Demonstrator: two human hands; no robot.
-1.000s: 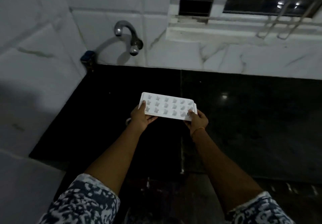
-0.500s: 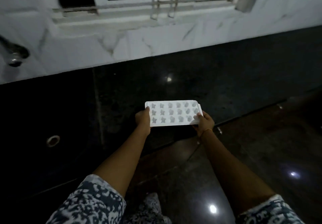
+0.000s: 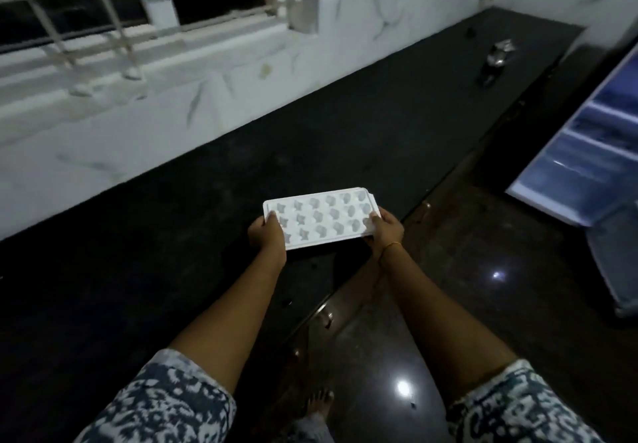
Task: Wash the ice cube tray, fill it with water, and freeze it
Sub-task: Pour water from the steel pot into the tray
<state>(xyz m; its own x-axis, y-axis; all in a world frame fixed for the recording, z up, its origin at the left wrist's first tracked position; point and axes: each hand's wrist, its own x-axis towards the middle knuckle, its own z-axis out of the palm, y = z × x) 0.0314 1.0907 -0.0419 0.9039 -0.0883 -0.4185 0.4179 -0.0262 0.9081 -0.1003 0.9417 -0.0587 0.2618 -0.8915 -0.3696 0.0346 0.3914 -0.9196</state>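
A white ice cube tray with several small shaped cells is held level above the front edge of the black counter. My left hand grips its left end, thumb on the rim. My right hand grips its right end. Whether the cells hold water is too dim to tell.
An open fridge door with lit shelves stands at the right. A shiny metal item sits far along the counter. A barred window and white marble wall run behind. The glossy dark floor lies below, with my bare foot on it.
The view has swung right, away from the tap and sink, along the counter toward the open fridge. Both hands have kept hold of the tray and carried it along.
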